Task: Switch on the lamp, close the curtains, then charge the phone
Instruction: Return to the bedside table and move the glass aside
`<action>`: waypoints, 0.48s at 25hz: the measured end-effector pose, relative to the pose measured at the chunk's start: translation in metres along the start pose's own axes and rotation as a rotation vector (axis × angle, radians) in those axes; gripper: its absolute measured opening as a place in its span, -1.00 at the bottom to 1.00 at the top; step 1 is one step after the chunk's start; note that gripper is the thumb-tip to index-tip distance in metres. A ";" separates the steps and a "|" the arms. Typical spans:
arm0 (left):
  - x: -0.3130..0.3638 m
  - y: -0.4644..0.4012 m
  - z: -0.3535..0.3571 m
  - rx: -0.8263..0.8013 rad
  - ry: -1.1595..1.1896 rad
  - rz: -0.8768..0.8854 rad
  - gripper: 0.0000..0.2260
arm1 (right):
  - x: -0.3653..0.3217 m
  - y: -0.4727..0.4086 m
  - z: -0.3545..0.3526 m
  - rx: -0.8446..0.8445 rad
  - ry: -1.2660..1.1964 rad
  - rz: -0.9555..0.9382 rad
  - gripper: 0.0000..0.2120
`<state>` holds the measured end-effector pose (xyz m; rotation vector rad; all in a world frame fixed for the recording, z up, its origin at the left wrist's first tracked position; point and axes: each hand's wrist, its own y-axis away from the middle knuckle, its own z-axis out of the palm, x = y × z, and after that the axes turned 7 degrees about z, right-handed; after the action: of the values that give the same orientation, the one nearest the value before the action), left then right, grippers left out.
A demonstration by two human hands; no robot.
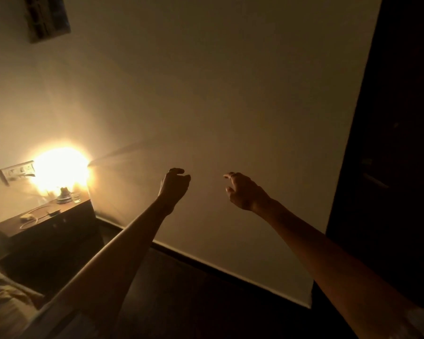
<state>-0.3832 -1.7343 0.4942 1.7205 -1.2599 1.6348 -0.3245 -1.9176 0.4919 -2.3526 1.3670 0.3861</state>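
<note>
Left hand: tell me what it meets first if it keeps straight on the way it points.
Most likely the bare wall. The left hand reaches up and forward, fingers loosely curled, holding nothing; nothing shows between it and the wall. The lamp lies well off to its left. Depth is unclear.

a dark wooden bedside cabinet (52,231) is set against a plain pale wall (206,94). a small drinking glass (77,197) is stood on its top. 1 framed picture (47,17) is hung high on the wall, and a dark skirting board (230,267) is run along the floor.
</note>
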 end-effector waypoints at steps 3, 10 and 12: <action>-0.020 -0.049 0.006 0.040 -0.039 0.002 -0.66 | 0.008 -0.067 0.018 -0.026 -0.022 -0.068 -0.53; -0.061 -0.184 0.001 0.261 -0.140 -0.021 -0.94 | -0.005 -0.244 0.052 -0.125 -0.090 -0.252 -0.55; -0.075 -0.212 -0.011 0.326 -0.205 -0.034 -0.89 | -0.016 -0.283 0.071 -0.150 -0.104 -0.310 -0.56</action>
<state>-0.2025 -1.6005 0.4804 2.1392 -1.0889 1.7559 -0.0886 -1.7459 0.4906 -2.5733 0.9345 0.5245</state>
